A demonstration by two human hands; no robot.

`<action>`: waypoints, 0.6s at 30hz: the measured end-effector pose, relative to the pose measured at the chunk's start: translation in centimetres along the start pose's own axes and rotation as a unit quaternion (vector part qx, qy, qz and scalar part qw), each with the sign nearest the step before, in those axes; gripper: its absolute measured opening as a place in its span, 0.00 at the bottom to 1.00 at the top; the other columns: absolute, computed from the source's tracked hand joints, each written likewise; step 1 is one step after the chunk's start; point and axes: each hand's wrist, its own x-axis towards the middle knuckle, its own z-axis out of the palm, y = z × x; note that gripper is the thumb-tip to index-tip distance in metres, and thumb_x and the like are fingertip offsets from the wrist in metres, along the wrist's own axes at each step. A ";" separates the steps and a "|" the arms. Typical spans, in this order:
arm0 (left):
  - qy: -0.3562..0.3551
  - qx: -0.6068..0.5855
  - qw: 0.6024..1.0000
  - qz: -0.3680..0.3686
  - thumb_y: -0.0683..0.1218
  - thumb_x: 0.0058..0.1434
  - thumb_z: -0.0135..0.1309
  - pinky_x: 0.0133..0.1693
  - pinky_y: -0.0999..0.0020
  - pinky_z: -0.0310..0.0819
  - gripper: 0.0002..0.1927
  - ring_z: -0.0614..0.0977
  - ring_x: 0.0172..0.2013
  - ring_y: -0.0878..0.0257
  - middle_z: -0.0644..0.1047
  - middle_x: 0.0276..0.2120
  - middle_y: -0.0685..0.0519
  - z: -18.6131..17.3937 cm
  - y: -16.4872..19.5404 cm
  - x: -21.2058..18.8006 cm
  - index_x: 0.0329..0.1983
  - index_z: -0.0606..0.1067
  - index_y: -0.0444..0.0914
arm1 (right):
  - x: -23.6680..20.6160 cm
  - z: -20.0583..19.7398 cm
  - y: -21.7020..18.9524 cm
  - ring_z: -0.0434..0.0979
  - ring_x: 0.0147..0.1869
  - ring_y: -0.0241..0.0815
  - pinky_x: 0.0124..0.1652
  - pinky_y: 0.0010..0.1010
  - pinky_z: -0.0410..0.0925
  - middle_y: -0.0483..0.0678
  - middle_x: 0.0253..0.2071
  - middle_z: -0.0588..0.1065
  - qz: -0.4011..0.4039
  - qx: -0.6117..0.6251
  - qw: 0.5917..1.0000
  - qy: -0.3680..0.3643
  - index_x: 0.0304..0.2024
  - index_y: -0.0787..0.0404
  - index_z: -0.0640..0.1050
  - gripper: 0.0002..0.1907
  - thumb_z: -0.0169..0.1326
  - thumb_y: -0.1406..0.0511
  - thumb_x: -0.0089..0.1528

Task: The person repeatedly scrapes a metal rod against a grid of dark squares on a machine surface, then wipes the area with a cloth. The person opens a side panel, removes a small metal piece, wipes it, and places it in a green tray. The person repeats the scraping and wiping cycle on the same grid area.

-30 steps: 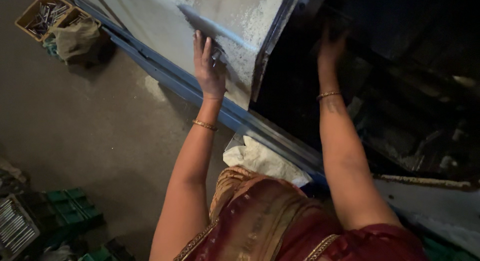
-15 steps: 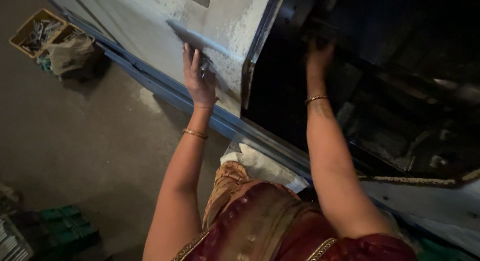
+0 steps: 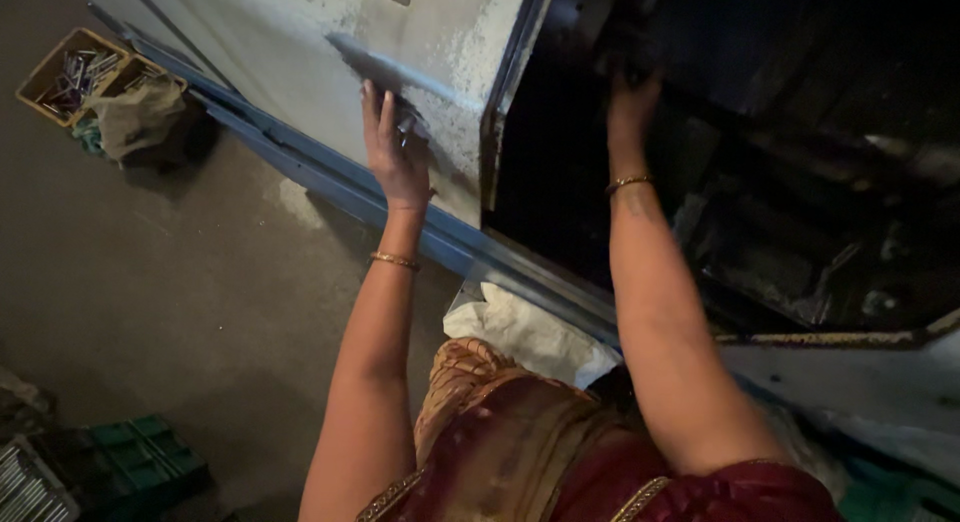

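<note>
My left hand (image 3: pixel 393 150) lies flat on the worn white front panel (image 3: pixel 300 52) of a big machine, its fingers on a long grey handle (image 3: pixel 385 70). My right hand (image 3: pixel 630 97) reaches into the machine's dark open compartment (image 3: pixel 800 182) and rests against something black inside; the fingers are lost in shadow. Both wrists carry gold bangles. The panel's dark edge (image 3: pixel 505 112) runs between the two hands.
A blue rail (image 3: pixel 330 177) runs along the machine's base. A white cloth (image 3: pixel 525 332) lies below the opening. On the concrete floor stand a wooden box of metal parts (image 3: pixel 70 77) with a sack (image 3: pixel 135 117) beside it, and green crates (image 3: pixel 130 457) at lower left.
The view has shifted a little. Both hands keep their places, the left on the panel's handle, the right inside the dark opening.
</note>
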 end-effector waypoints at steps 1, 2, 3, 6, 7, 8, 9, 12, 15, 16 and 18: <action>0.001 0.004 1.000 -0.003 0.27 0.60 0.48 0.77 0.53 0.59 0.40 0.60 0.77 0.47 0.59 0.76 0.47 -0.1 0.2 0.1 0.75 0.62 0.44 | -0.1 -0.1 -0.4 0.78 0.64 0.52 0.64 0.39 0.68 0.56 0.60 0.78 0.002 -0.008 1.000 0.007 0.64 0.65 0.70 0.33 0.67 0.57 0.63; 0.002 0.007 1.000 -0.004 0.27 0.59 0.48 0.77 0.53 0.59 0.40 0.60 0.77 0.46 0.59 0.76 0.47 -0.1 0.4 0.1 0.75 0.62 0.43 | -0.3 -0.2 -0.7 0.77 0.64 0.52 0.64 0.39 0.68 0.56 0.60 0.78 0.003 -0.016 1.000 0.014 0.64 0.65 0.71 0.33 0.68 0.57 0.63; 0.001 0.002 1.000 -0.006 0.27 0.59 0.48 0.77 0.53 0.59 0.40 0.60 0.77 0.46 0.59 0.76 0.47 -0.2 0.5 0.2 0.75 0.62 0.44 | -0.5 -0.3 -1.3 0.76 0.65 0.52 0.64 0.39 0.67 0.56 0.61 0.76 0.016 -0.019 1.000 0.005 0.65 0.65 0.69 0.35 0.68 0.56 0.63; 0.000 -0.013 1.000 -0.003 0.28 0.60 0.49 0.76 0.53 0.60 0.40 0.60 0.76 0.45 0.59 0.76 0.46 -0.4 1.1 0.6 0.75 0.61 0.44 | -1.4 -0.5 -3.4 0.72 0.68 0.52 0.65 0.40 0.64 0.56 0.65 0.72 0.050 -0.029 0.998 -0.013 0.70 0.64 0.64 0.39 0.66 0.55 0.64; 0.000 -0.015 1.000 0.002 0.28 0.59 0.50 0.76 0.52 0.59 0.40 0.60 0.76 0.45 0.59 0.76 0.45 -0.5 1.3 0.8 0.75 0.61 0.44 | -1.5 -0.5 -4.2 0.71 0.69 0.52 0.65 0.40 0.64 0.57 0.66 0.71 0.061 -0.035 0.997 -0.012 0.71 0.64 0.62 0.41 0.66 0.54 0.63; 0.000 -0.017 1.000 0.006 0.28 0.59 0.51 0.76 0.51 0.58 0.41 0.60 0.76 0.44 0.59 0.76 0.45 -0.6 1.5 1.0 0.75 0.61 0.44 | -1.9 -0.6 -5.0 0.70 0.69 0.52 0.65 0.40 0.63 0.57 0.67 0.70 0.074 -0.041 0.996 -0.012 0.72 0.64 0.60 0.43 0.66 0.54 0.63; -0.001 -0.016 1.000 0.007 0.28 0.59 0.51 0.76 0.51 0.58 0.41 0.60 0.76 0.44 0.59 0.76 0.45 -0.7 1.7 1.2 0.75 0.61 0.44 | -2.2 -0.7 -5.6 0.72 0.68 0.52 0.64 0.39 0.65 0.57 0.67 0.70 0.086 -0.060 0.994 -0.019 0.73 0.63 0.57 0.45 0.64 0.54 0.62; 0.001 -0.018 1.000 0.012 0.29 0.60 0.54 0.75 0.52 0.58 0.41 0.59 0.76 0.44 0.58 0.76 0.46 -1.1 2.3 1.9 0.75 0.61 0.45 | -2.5 -0.6 -7.2 0.73 0.68 0.51 0.64 0.38 0.66 0.56 0.68 0.70 0.110 -0.102 0.988 -0.037 0.75 0.61 0.53 0.47 0.61 0.52 0.63; -0.005 -0.025 1.000 0.010 0.30 0.59 0.56 0.75 0.52 0.58 0.41 0.59 0.76 0.44 0.58 0.76 0.46 -1.6 2.8 2.3 0.75 0.61 0.45 | -2.5 -0.3 -8.1 0.71 0.67 0.52 0.61 0.39 0.65 0.58 0.67 0.69 0.093 -0.119 0.988 -0.032 0.73 0.63 0.56 0.43 0.63 0.53 0.65; -0.011 -0.027 1.000 0.006 0.29 0.57 0.54 0.75 0.53 0.58 0.42 0.59 0.76 0.44 0.58 0.76 0.46 -1.9 3.0 2.4 0.74 0.61 0.45 | -2.6 -0.2 -8.2 0.73 0.63 0.53 0.57 0.40 0.67 0.58 0.63 0.71 0.070 -0.128 0.989 -0.019 0.71 0.63 0.59 0.41 0.64 0.54 0.64; -0.010 -0.026 1.000 0.009 0.28 0.55 0.53 0.75 0.52 0.58 0.43 0.59 0.76 0.44 0.58 0.76 0.47 -2.2 3.1 2.9 0.74 0.61 0.45 | -3.0 -0.3 -8.4 0.73 0.48 0.51 0.44 0.40 0.67 0.58 0.51 0.75 0.126 -0.157 0.979 -0.035 0.66 0.62 0.67 0.32 0.59 0.52 0.67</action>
